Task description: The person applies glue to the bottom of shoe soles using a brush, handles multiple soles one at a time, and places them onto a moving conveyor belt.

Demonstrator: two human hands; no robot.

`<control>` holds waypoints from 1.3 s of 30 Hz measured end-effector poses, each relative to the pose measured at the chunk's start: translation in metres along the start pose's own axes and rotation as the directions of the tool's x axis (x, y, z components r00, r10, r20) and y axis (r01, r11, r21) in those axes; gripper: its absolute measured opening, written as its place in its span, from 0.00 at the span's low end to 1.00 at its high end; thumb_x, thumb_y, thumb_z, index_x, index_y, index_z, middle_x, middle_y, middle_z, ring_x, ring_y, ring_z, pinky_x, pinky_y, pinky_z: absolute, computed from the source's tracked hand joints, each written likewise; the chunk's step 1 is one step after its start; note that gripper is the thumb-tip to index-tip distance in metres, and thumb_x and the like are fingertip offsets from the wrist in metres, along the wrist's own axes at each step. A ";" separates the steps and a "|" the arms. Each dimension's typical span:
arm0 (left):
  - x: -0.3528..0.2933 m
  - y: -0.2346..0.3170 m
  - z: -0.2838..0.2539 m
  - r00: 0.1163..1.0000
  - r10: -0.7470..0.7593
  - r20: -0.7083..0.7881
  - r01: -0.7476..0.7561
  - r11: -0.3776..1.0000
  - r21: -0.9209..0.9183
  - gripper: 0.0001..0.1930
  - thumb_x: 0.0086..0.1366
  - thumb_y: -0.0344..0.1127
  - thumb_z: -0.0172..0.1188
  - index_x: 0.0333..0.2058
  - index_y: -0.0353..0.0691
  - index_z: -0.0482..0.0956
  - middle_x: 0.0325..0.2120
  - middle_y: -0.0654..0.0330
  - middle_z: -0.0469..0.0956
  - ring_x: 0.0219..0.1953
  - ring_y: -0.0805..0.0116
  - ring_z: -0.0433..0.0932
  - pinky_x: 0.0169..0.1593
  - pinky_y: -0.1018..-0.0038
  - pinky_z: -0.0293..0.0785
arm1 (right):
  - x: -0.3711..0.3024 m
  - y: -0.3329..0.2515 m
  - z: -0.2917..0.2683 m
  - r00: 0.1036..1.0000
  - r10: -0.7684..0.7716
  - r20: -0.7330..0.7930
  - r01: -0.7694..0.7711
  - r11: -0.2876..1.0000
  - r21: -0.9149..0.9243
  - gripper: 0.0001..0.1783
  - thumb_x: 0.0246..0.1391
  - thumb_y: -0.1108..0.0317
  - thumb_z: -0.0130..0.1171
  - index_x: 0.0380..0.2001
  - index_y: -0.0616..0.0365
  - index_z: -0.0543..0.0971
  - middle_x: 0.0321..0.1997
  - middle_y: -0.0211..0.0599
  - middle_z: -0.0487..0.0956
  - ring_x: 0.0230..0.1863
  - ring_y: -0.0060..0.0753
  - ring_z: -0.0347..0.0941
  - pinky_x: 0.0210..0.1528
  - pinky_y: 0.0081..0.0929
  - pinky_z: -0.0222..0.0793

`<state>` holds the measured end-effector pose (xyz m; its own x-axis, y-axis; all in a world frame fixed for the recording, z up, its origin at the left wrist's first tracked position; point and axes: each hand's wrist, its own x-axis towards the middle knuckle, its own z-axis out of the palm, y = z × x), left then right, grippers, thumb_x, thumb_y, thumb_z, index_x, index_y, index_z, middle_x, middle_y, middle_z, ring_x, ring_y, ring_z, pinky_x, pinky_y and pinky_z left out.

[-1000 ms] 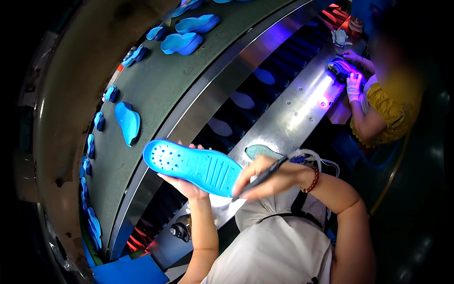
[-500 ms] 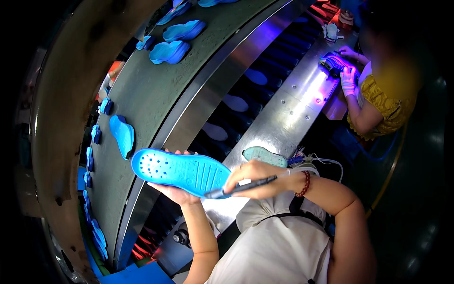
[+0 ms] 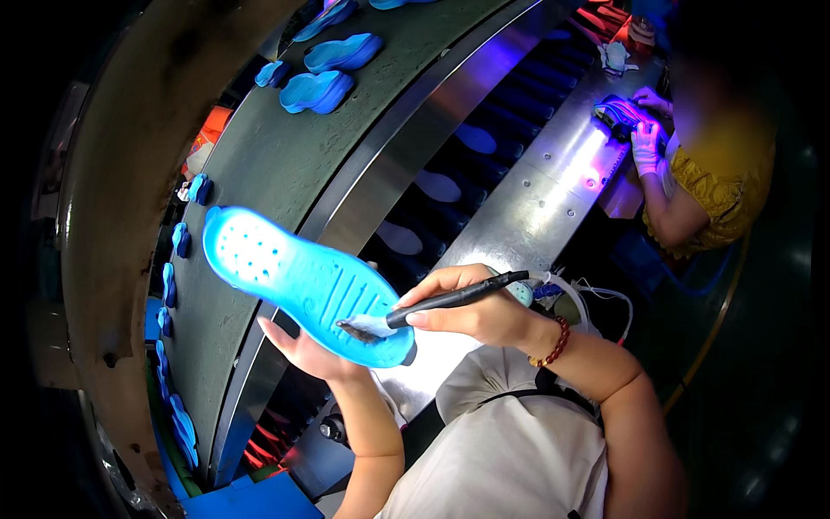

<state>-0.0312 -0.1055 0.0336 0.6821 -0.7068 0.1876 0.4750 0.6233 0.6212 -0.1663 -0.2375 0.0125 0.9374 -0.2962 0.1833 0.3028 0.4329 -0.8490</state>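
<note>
A bright blue shoe sole (image 3: 298, 264) lies slantwise before me, its end with small holes up at the left and its ridged end near my right hand. From beneath, my left hand (image 3: 316, 355) supports the sole. The thumb shows beside the edge, while most of the fingers are hidden under it. My right hand (image 3: 480, 311) grips a black-handled brush (image 3: 454, 297) like a pen. Its dark bristles touch the ridged end of the sole. Past my right wrist, a pale green sole (image 3: 521, 292) on the bench is mostly covered by my hand.
A dark green conveyor belt (image 3: 268, 173) with blue soles (image 3: 316, 92) curves along the left behind a metal rail (image 3: 380, 156). A steel bench (image 3: 519, 199) runs to the far right. There a person in yellow (image 3: 718, 186) handles a purple-lit shoe (image 3: 627, 117). White tubing (image 3: 588, 303) lies near my right wrist.
The sole has tilted, its holed end swinging up and left. The brush has moved left and inward over the ridged end. The pale green sole is now more hidden.
</note>
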 end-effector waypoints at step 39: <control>-0.033 -0.014 -0.044 0.989 -0.074 -0.132 0.038 0.966 -0.258 0.25 0.60 0.46 0.45 0.51 0.36 0.64 0.46 0.50 0.71 0.46 0.55 0.72 0.51 0.59 0.68 | -0.019 0.005 0.024 0.930 -0.337 0.148 0.363 0.775 -0.517 0.10 0.37 0.79 0.61 0.29 0.64 0.79 0.31 0.44 0.79 0.34 0.35 0.76 0.39 0.25 0.70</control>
<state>-0.0358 -0.0767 -0.0145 0.7126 -0.7005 0.0394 0.6275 0.6614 0.4108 -0.1781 -0.2089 0.0164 0.7948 -0.2958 0.5299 0.4863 -0.2119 -0.8477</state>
